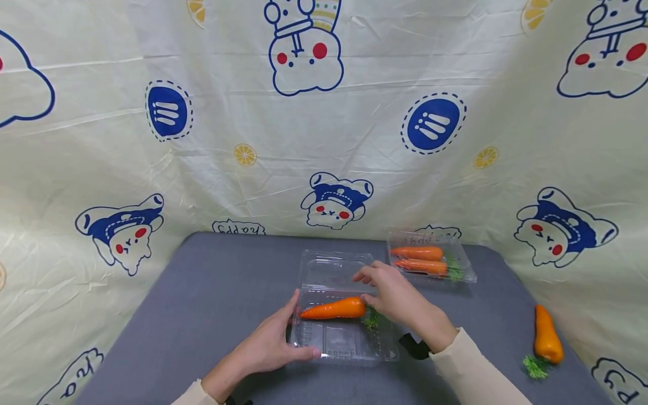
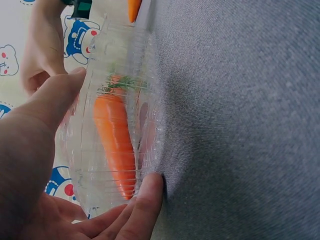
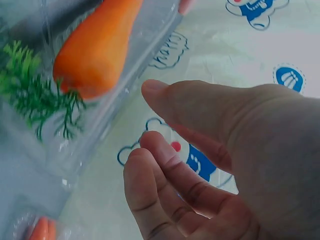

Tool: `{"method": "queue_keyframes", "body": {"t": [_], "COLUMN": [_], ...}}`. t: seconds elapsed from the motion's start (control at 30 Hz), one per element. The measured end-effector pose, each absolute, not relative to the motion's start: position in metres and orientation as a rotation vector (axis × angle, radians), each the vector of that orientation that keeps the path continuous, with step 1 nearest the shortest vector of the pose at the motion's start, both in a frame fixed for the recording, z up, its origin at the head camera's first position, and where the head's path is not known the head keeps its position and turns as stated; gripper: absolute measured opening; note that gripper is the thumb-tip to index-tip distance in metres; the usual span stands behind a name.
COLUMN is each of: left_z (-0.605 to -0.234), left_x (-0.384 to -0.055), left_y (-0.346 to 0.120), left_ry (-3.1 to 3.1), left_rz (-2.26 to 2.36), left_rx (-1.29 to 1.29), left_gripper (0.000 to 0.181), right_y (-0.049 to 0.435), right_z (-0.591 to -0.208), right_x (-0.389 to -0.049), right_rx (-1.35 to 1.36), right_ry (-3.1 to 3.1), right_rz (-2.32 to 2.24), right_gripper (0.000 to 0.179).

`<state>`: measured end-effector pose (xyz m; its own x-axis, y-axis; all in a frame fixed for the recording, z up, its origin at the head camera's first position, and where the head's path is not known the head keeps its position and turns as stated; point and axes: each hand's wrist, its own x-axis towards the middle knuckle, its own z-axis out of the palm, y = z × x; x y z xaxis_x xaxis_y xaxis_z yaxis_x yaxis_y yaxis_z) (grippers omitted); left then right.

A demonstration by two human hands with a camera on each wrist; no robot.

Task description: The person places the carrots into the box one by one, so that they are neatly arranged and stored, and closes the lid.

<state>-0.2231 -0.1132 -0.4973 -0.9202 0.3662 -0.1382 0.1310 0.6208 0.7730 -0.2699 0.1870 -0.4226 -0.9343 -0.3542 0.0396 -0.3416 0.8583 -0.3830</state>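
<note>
A clear plastic clamshell container (image 1: 344,343) stands on the grey table with its lid (image 1: 324,270) raised open at the back. One orange carrot (image 1: 334,309) with green leaves (image 1: 372,319) lies across it, tip to the left. My left hand (image 1: 270,340) holds the container's left side, thumb at the front edge and fingers round the far side; the left wrist view shows the carrot (image 2: 115,142) through the wall. Above the container's right part hovers my right hand (image 1: 392,292). In the right wrist view its fingertips (image 3: 156,142) are loosely bent, with nothing between them.
At the back right sits another clear container (image 1: 468,273) holding two carrots (image 1: 420,266). A loose carrot (image 1: 547,334) with green leaves (image 1: 536,367) lies near the table's right edge. A patterned curtain (image 1: 202,185) hangs behind and beside the grey table (image 1: 202,315).
</note>
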Motion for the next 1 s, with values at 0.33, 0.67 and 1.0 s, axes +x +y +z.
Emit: {"method": "queue_keyframes", "body": {"t": [0.33,0.67,1.0], "left_z": [-0.496,-0.496,-0.496], "left_x": [-0.224,-0.223,-0.223], "left_y": [-0.113,-0.113,-0.112], "left_ry": [2.564,2.569,2.575], "left_rz": [1.188,1.172,1.17], "left_rx": [0.403,0.402,0.409], "left_gripper": [0.139,0.14,0.139], "right_y": [0.219,0.275,0.34], "right_z": [-0.415,-0.421,-0.424], "right_x": [-0.266,-0.258,-0.249], "right_rx": [-0.571,-0.498,-0.211], "right_ry": [3.05,3.161,3.253], "right_rz": [-0.663,-0.667,-0.605], "right_gripper": [0.03,0.03,0.03]}}
